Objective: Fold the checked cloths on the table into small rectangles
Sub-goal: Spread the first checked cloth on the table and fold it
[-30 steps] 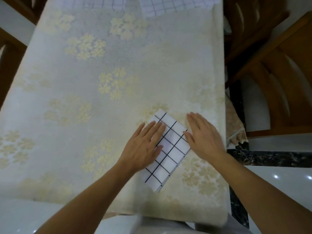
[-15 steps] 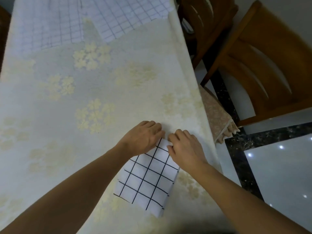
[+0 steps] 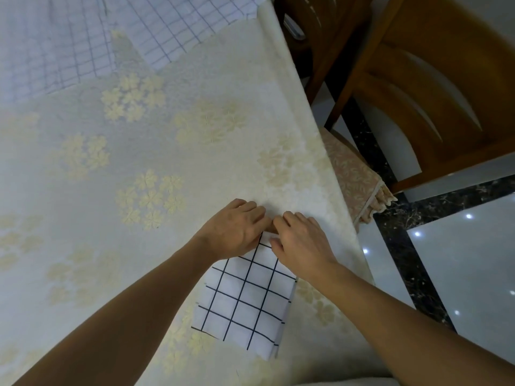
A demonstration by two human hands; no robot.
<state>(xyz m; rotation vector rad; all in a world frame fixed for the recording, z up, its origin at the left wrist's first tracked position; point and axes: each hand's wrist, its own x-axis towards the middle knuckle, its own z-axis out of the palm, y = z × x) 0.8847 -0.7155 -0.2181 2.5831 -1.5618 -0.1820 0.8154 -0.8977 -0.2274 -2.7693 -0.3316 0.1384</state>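
Note:
A folded white cloth with black checks lies as a narrow rectangle near the table's right front. My left hand and my right hand sit side by side on its far end, fingers curled over that edge, which they hide. Whether the fingers pinch the fabric or only press it is not visible. Two unfolded checked cloths lie at the table's far end: one with faint lines at the left, another beside it at the right.
The table wears a cream cloth with pale flower clusters. Its right edge runs close to my right hand. Beyond that edge stand wooden chairs, one with a patterned seat cushion, over a glossy tiled floor.
A second ago both hands lay flat on the cloth's sides. They have moved to its far end and curled there. The camera has tilted, bringing the far cloths into view.

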